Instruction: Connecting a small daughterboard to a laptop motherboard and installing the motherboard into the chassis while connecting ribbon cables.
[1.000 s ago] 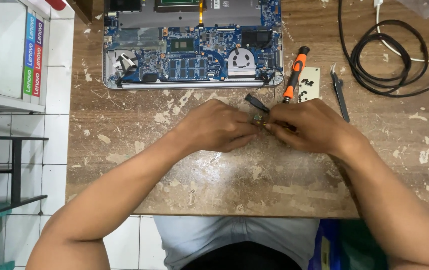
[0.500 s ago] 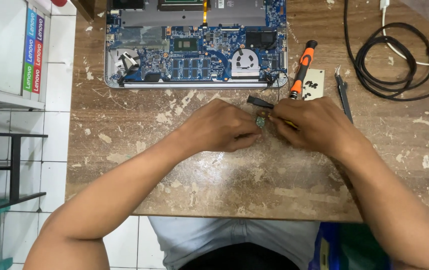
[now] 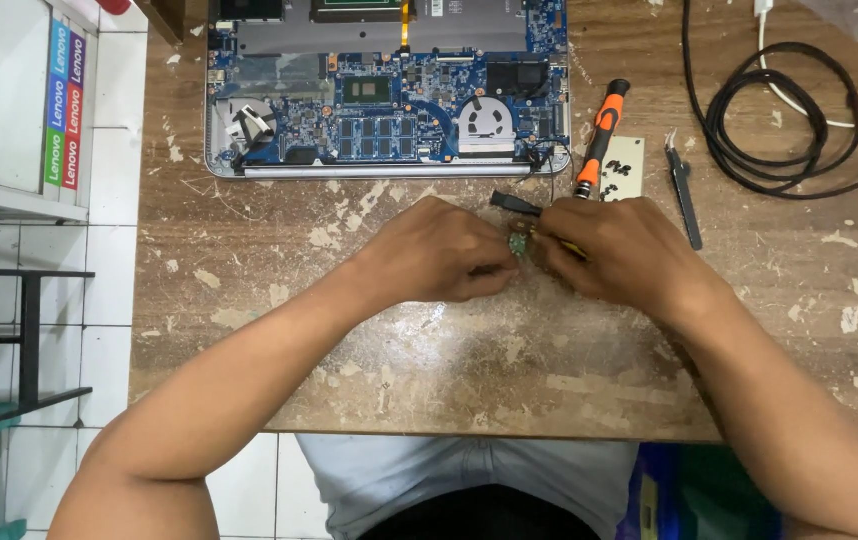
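My left hand (image 3: pixel 444 250) and my right hand (image 3: pixel 614 255) meet at the middle of a worn wooden table (image 3: pixel 429 380). Between their fingertips they pinch a small green circuit board (image 3: pixel 518 243), mostly hidden by the fingers. A thin black strip (image 3: pixel 515 204) sticks out to the upper left above the right hand's fingers. An opened laptop (image 3: pixel 389 95) with its blue motherboard and fan exposed lies at the far side of the table, just beyond the hands.
An orange and black screwdriver (image 3: pixel 601 135) lies beside a small pale pad with screws (image 3: pixel 623 168). Grey tweezers (image 3: pixel 684 195) and a coiled black cable (image 3: pixel 784 120) sit to the right. A white box (image 3: pixel 9 100) stands on the left over tiled floor.
Both hands stay together on the small board with only slight finger shifts. The view has drifted a little, nothing else on the table has moved.
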